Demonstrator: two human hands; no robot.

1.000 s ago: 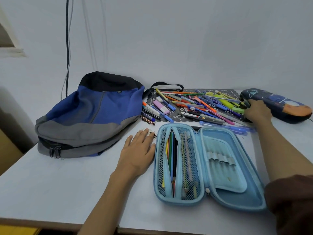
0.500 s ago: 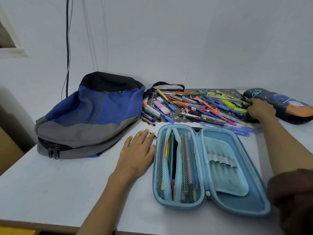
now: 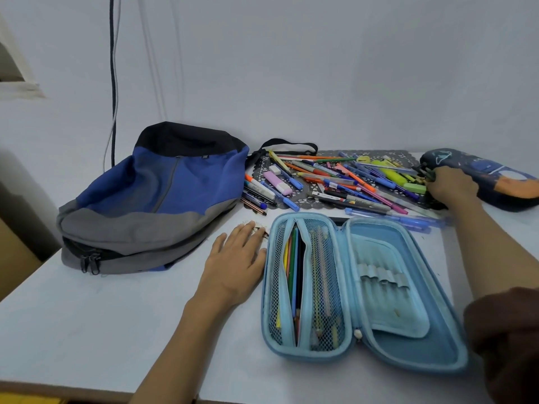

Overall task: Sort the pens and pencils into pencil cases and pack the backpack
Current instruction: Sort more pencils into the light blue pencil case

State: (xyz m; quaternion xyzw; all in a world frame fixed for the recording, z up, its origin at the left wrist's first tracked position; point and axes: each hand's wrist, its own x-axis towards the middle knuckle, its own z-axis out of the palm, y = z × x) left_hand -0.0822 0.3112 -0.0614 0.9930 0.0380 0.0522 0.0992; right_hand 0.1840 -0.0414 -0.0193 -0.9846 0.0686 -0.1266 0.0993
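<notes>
Open case: the light blue pencil case [image 3: 423, 354] lies spread flat on the table [image 3: 87, 316], nearest the person. Its long axis runs away from them. Coloured pencils [image 3: 291, 266] stand lengthwise in its left mesh half.
Left hand: the left hand [image 3: 236, 258] rests palm down, fingers straight and close together, just beside the case's left edge. It holds nothing.
Backpack: the blue and grey backpack [image 3: 163, 188] lies on its side, left of that hand. Its small tag is too tiny to read.
Pile: the loose pens and markers [image 3: 350, 182] lie on a dark lace mat [image 3: 404, 155] just beyond the open case, mostly crosswise or slanted.
Right hand: the right hand [image 3: 453, 185] is at the pile's right end, touching the near end of the dark pencil case [image 3: 495, 182]. Its fingers curl under and are hidden, so what they pinch, if anything, cannot be told.
Deciding relation: the pile lies left of the right hand, which is much the nearer one. A pen likely needs turning from crosswise to lengthwise to suit the open case.
Writing: the white marker [image 3: 259, 186] bears print, illegible here.
</notes>
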